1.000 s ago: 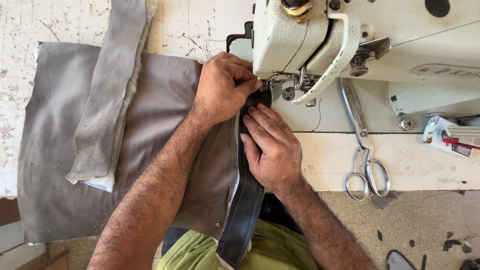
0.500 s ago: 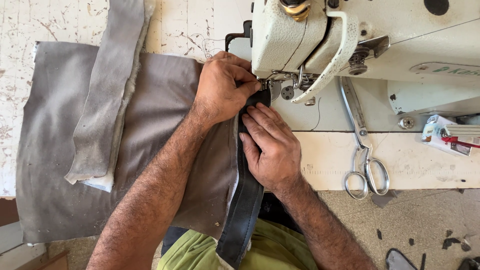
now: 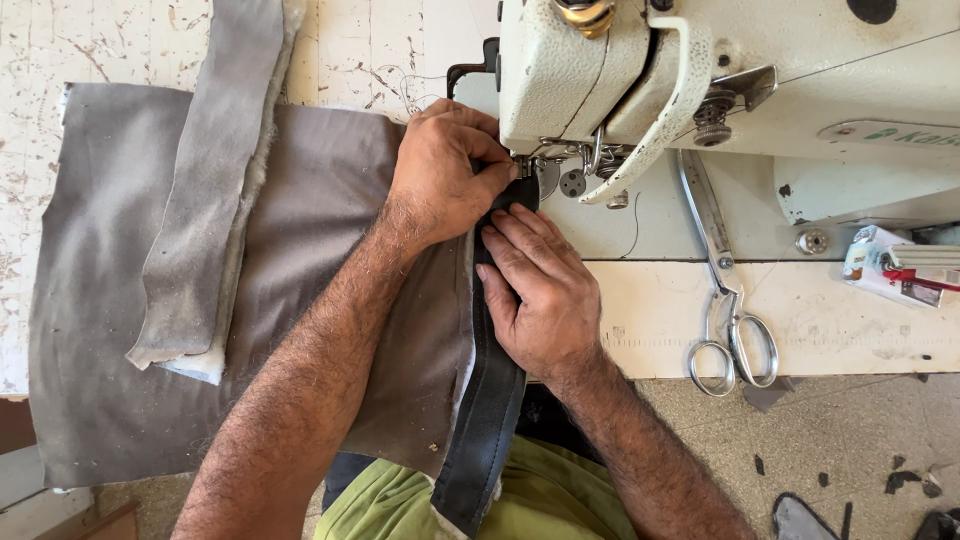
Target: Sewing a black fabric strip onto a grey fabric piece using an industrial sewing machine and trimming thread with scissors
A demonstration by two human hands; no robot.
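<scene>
Grey fabric (image 3: 330,200), dark strap (image 3: 487,400), cream sewing machine (image 3: 600,70).

A pair of metal scissors (image 3: 727,300) lies on the pale, scratched bench (image 3: 860,330), blades pointing away from the person and finger loops close to the near edge. Further right, near the picture's edge, sits a small white packet with red and blue marks (image 3: 895,268); what it holds is hard to make out. A long folded strip of grey padded cloth (image 3: 205,190) rests on the left part of the bench, showing a white lining at its lower end. Below the bench edge, the speckled stone floor (image 3: 850,440) carries a few dark scraps (image 3: 905,480). The person's green garment (image 3: 540,500) shows at the bottom.
</scene>
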